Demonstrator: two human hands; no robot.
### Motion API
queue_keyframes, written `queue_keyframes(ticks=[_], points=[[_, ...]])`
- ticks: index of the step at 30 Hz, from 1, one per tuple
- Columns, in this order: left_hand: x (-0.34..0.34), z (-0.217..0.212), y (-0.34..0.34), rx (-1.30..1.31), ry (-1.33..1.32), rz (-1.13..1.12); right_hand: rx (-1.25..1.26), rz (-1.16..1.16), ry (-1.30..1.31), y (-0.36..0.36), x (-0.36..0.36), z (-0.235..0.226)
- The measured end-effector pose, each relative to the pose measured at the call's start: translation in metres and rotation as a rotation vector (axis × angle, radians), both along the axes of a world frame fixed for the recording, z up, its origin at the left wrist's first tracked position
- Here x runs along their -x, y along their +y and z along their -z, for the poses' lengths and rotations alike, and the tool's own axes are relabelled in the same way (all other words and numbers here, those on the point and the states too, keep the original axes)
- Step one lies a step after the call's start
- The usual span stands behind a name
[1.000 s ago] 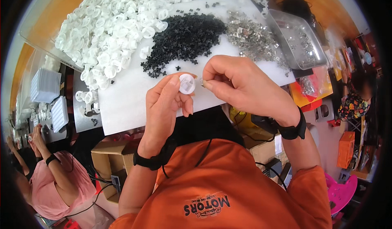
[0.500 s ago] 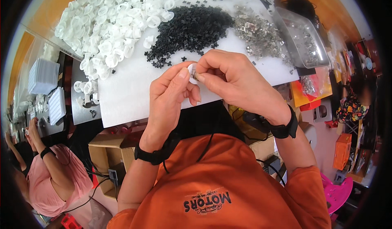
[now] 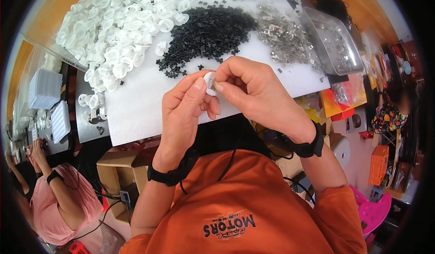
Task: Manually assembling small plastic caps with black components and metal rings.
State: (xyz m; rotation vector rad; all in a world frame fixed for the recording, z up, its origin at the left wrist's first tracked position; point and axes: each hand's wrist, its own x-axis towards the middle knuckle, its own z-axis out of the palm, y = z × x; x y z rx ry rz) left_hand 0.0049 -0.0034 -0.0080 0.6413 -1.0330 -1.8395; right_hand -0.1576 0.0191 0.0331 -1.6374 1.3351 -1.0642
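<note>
I'd brace the round white cap (image 3: 208, 79), pinched in the left hand (image 3: 182, 107) — right hand (image 3: 250, 82), three o'clock, pinches narrowly, contents unclear.

Round white plastic piece (image 3: 209, 80), tilted, pinched in left fingers (image 3: 195, 91).

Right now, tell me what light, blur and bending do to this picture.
Head view, rim: black surround, lines bowing toward it; head view, top: white parts look washed out, black pieces merge into one dark mass, metal bits glint; head view, far right: the flowered shirt looks soft; head view, centre: white disc readable, but the small piece in the right hand is too tiny to make out.
</note>
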Motion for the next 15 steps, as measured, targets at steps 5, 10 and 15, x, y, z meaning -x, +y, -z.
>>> queue_keyframes(ticks=[5, 10, 15], points=[[0.000, 0.002, -0.001, -0.003, 0.026, 0.010, -0.019, 0.002, 0.031, 0.002, -0.002, 0.001], [-0.001, 0.002, -0.002, 0.004, 0.037, -0.016, 0.335, -0.036, 0.302, 0.007, -0.002, 0.007], [0.000, 0.002, -0.002, 0.005, 0.020, -0.037, 0.406, 0.005, 0.365, 0.013, -0.004, 0.012]])
